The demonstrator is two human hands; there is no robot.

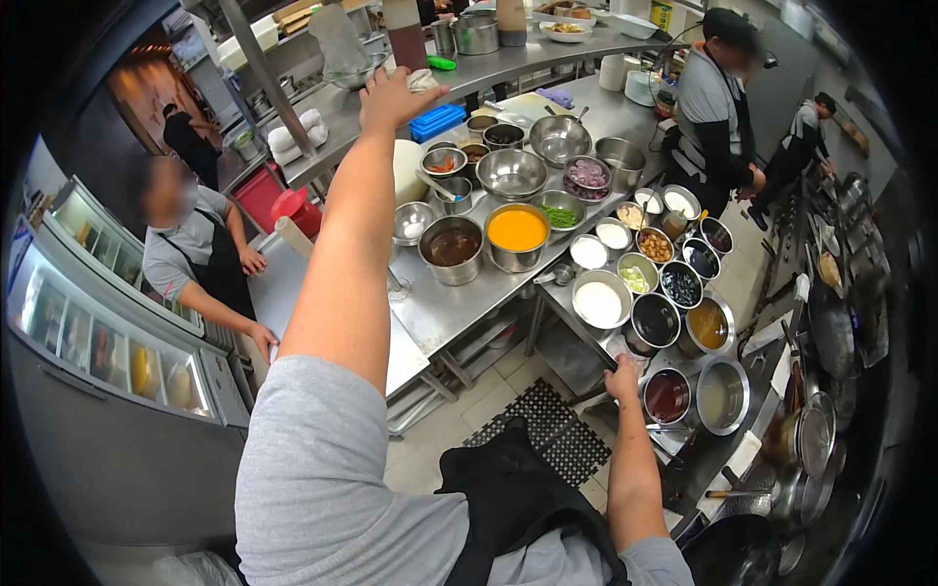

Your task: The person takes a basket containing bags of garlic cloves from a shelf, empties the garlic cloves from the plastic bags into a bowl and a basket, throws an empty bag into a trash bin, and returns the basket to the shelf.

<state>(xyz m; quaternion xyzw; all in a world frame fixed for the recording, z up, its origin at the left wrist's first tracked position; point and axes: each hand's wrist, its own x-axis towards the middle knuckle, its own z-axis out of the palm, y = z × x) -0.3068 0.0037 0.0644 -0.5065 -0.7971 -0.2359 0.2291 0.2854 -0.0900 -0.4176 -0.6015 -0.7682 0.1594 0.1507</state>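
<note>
- No legible text, label, brand, number or sign is found.
</note>
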